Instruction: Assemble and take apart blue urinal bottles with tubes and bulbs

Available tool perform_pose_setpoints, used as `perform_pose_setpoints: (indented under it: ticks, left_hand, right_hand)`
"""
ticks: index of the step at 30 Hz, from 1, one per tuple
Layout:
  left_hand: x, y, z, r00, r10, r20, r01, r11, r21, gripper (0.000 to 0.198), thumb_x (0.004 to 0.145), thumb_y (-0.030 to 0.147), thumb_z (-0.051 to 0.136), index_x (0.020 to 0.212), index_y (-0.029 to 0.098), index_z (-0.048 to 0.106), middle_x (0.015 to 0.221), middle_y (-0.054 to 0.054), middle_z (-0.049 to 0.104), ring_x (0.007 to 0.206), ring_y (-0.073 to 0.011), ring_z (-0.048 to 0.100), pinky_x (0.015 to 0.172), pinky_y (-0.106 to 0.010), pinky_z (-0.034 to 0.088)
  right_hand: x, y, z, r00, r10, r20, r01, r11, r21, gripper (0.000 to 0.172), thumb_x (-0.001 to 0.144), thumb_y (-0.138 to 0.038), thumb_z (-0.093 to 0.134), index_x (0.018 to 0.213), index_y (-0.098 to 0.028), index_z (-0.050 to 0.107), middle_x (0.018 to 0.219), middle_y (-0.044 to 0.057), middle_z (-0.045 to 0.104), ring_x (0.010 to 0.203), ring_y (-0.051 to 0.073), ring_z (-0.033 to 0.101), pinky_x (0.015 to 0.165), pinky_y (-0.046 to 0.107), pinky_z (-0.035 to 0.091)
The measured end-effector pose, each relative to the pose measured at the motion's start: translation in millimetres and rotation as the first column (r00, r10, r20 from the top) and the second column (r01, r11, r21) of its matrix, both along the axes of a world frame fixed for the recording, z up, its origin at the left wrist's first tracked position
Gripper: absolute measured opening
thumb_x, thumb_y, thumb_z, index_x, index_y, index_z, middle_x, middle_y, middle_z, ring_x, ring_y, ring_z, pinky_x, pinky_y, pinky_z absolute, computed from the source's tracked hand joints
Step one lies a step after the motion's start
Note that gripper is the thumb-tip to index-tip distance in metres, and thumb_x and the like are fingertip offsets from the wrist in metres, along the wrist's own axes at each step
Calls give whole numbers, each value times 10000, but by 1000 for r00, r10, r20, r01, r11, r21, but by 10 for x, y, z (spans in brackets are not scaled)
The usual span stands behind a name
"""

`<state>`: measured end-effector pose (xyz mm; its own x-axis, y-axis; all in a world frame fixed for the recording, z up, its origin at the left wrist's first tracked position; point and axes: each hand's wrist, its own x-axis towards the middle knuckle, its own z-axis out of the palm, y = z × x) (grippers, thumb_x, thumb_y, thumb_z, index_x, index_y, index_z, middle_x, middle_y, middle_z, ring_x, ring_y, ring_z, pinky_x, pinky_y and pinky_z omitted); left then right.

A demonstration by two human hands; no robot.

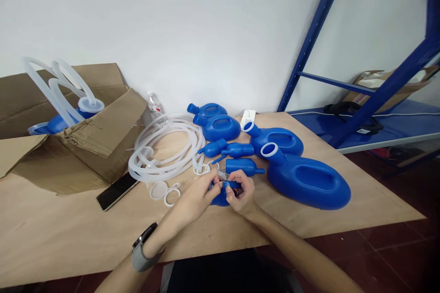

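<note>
Near the front of the table, my left hand [204,190] and my right hand [242,192] meet over a blue plastic part [220,200]. Both have fingers and thumbs pinched on it, and they cover most of its shape. Just behind them lies a blue bottle-shaped piece with a narrow spout [240,166]. Two similar blue pieces, one on the left [213,148] and one on the right [239,149], lie farther back. White ring caps [202,169] rest beside my left fingers. Another white cap with a strap and ring [159,190] lies to the left of that hand.
Coiled clear hoses [165,171] lie left of centre, by a phone [117,192] and an open cardboard box [99,142]. Blue urinal bottles with handles stand at right [309,181] and back [222,127]. A water bottle [154,106] and blue shelf frame [309,32] are behind.
</note>
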<state>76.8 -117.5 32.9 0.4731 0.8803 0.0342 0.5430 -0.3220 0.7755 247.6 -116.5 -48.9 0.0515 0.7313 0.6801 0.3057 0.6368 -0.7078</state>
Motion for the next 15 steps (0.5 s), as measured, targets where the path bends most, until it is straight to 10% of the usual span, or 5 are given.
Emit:
perform_pose_setpoints:
  ticks: [9, 15]
  left_hand:
    - [-79, -51, -90, 999, -22, 41, 22, 1000, 8, 89, 904, 303, 590, 903, 228, 543, 1009, -22, 678, 927, -202, 601, 847, -324, 454]
    - [-112, -138, -215, 997, -18, 75, 12, 997, 76, 368, 772, 226, 715, 1103, 241, 557, 1182, -50, 656, 1075, -246, 602, 955, -386, 469]
  right_hand:
    - [0, 94, -2, 1000, 21, 2, -21, 997, 73, 92, 859, -278, 562, 783, -228, 548, 566, -67, 528, 445, 100, 484, 465, 217, 386]
    - [-5, 151, 29, 997, 77, -29, -78, 996, -45, 213, 920, -327, 605, 740, -213, 594, 589, -46, 592, 490, 106, 529, 529, 227, 461]
